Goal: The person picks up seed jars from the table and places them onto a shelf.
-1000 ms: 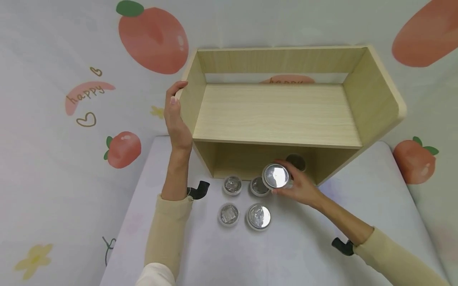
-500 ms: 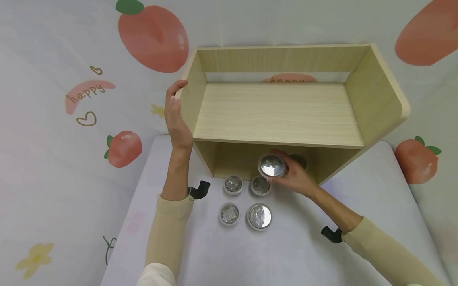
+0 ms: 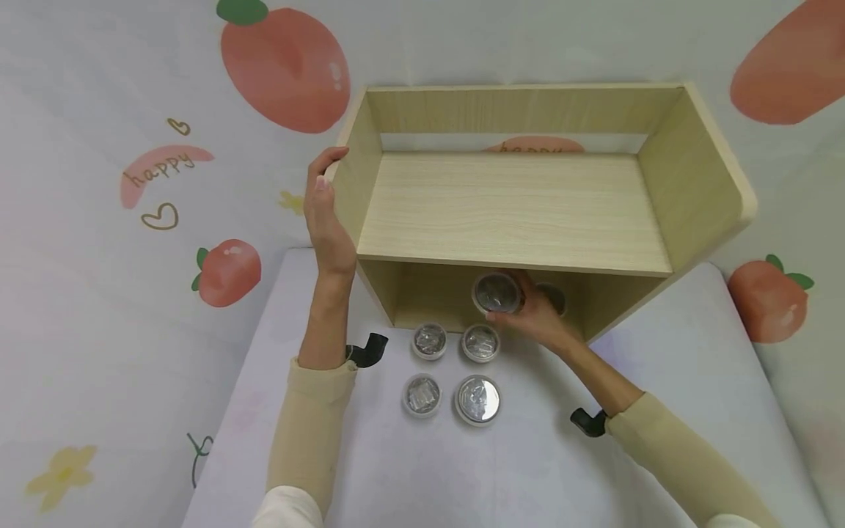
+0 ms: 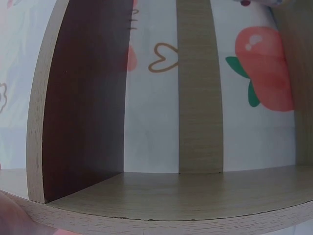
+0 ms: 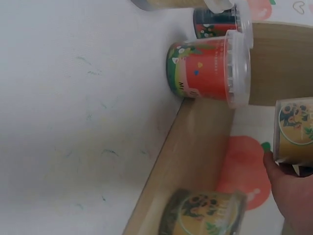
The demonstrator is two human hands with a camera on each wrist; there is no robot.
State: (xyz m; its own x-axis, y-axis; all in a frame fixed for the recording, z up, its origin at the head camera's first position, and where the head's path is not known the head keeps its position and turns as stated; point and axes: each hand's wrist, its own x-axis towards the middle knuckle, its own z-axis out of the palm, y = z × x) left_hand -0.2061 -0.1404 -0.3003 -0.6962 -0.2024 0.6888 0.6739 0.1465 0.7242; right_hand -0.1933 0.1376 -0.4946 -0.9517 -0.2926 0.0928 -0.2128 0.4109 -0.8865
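Note:
My left hand [image 3: 328, 227] grips the left side panel of a two-level wooden shelf [image 3: 515, 213]; in the left wrist view part of that hand [image 4: 13, 218] shows at the lower left corner. My right hand [image 3: 538, 315] holds a round jar [image 3: 496, 293] at the front of the lower compartment. In the right wrist view the held jar [image 5: 296, 129] carries a yellow label with sunflowers, with the right hand's thumb [image 5: 276, 169] against it. A similar jar [image 3: 553, 299] stands inside the compartment to the right, partly hidden by the hand.
In front of the shelf stand several more containers, among them a jar [image 3: 478, 400] with a shiny lid and a small tub [image 3: 422, 396]. A red tub [image 5: 203, 68] with a clear lid shows in the right wrist view. The white table [image 3: 528, 469] extends forward.
My right hand has carried the jar forward and slightly left, from above the front containers to the lower compartment's opening. My left hand has stayed on the side panel.

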